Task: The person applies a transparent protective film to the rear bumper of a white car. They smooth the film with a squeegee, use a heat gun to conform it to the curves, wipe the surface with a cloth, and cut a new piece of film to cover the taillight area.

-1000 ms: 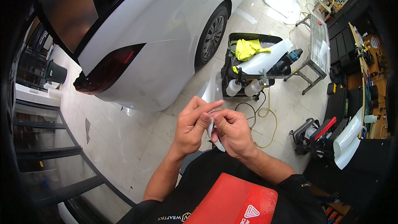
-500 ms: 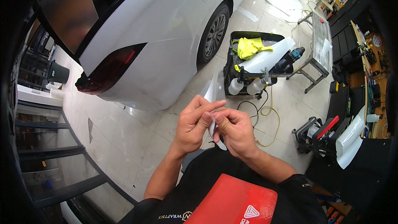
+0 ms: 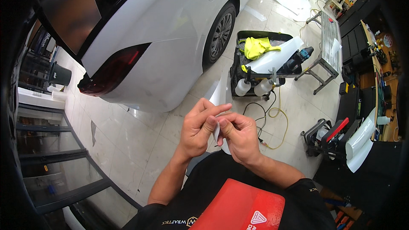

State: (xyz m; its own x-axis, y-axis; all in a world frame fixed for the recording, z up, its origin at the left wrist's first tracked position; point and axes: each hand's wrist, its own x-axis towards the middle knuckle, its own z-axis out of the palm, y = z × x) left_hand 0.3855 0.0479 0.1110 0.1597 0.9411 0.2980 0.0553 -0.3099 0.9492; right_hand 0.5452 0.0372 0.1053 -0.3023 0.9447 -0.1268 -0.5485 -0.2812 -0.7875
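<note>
A white strip of film [image 3: 220, 93] runs between my two hands, which meet in front of my chest. My left hand [image 3: 198, 125] pinches it between thumb and fingers, its index finger reaching across toward the right. Close beside it, my right hand [image 3: 242, 134] grips the same strip, thumb pressed against curled fingers. Part of the film shows beyond the hands, and a short end hangs below them. The fingers hide its middle. Past the hands stands a white car [image 3: 162, 64] with a dark red tail light [image 3: 117, 70].
A black mesh cart [image 3: 236, 66] ahead right carries a yellow-green cloth [image 3: 257, 47], white film and a blue-black power tool [image 3: 298, 58]; spray bottles [image 3: 264, 87] hang on its side. A yellow cable [image 3: 286, 127] lies on the tiles. A metal work platform [image 3: 330, 47] stands farther right.
The hands keep their grip and have barely moved. The film between them has shifted slightly, its hanging end now looking shorter and straighter.
</note>
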